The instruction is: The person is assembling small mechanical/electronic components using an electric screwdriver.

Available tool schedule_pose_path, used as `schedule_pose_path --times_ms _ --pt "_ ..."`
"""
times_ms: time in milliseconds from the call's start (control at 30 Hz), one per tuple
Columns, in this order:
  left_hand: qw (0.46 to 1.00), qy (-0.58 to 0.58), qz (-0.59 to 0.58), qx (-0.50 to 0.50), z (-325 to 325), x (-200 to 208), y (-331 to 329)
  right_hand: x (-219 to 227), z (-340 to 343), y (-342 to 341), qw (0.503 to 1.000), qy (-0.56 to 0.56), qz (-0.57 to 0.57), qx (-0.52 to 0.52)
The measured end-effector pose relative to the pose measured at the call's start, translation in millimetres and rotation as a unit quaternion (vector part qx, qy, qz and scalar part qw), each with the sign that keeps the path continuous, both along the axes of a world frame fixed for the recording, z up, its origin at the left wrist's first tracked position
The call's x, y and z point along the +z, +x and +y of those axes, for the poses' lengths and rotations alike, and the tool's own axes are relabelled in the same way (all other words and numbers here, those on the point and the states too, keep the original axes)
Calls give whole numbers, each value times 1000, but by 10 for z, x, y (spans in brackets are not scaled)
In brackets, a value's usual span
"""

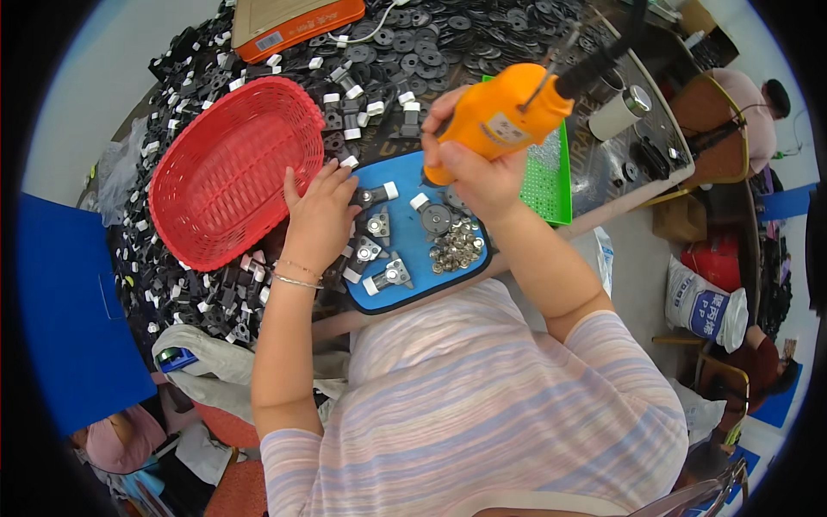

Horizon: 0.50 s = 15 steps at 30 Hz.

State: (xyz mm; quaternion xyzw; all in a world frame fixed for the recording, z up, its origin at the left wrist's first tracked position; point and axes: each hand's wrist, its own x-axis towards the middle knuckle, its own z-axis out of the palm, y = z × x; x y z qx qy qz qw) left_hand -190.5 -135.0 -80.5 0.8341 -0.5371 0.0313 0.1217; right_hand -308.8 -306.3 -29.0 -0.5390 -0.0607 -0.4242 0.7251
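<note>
My right hand [484, 177] is wrapped round an orange electric screwdriver [504, 108], its tip pointing down over the top of a blue mat [409, 246] with a dark rim. The fingers of my left hand [319, 207] are stretched out and slightly apart at the mat's left edge, close to a small black part with a white end [376, 195]; whether they touch it I cannot tell. Several similar parts with metal plates [379, 226] lie below on the mat. Near its right side sit a round black disc part [437, 218] and a heap of small shiny metal pieces [457, 250].
A red woven basket [233, 172] stands left, among many scattered black-and-white parts. Black discs [482, 34] pile up at the back beside an orange box [293, 26]. A green perforated tray [547, 177] and a metal-lidded cup [620, 112] are on the right. Other people sit nearby.
</note>
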Motion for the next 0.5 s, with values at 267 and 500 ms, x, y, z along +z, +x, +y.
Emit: schedule_pose_path --times_ms 267,500 --pt "999 -38 -26 9 -106 -85 150 -74 -355 -229 997 47 -9 -57" --pt "990 -65 71 -101 -1138 -61 225 -55 -486 -443 995 28 -31 -85"
